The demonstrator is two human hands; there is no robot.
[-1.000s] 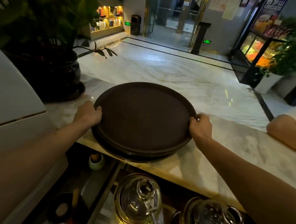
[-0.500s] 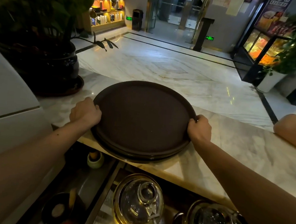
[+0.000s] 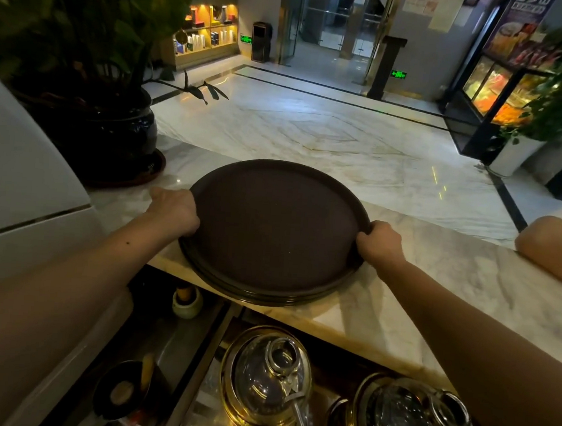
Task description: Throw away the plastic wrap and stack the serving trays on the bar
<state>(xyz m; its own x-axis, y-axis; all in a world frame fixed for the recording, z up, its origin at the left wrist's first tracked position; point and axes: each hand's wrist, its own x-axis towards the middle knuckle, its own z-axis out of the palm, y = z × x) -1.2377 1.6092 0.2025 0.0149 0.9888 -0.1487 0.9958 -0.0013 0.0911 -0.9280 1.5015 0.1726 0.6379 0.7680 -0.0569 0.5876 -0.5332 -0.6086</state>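
A stack of round dark brown serving trays (image 3: 273, 227) lies on the marble bar top (image 3: 451, 278), its near edge overhanging the counter's front slightly. My left hand (image 3: 173, 210) grips the stack's left rim. My right hand (image 3: 379, 241) grips the right rim, fingers curled over the edge. Only the top tray's surface shows; rims of those beneath peek out at the front. No plastic wrap is in view.
A large potted plant (image 3: 106, 127) stands on the bar to the left. A white appliance (image 3: 18, 188) is at far left. Another person's arm (image 3: 550, 245) rests on the bar at right. Glass kettles (image 3: 268, 378) sit on the lower shelf below.
The trays and both hands stay almost where they were; my left hand has shifted slightly along the left rim. The view has tilted a little.
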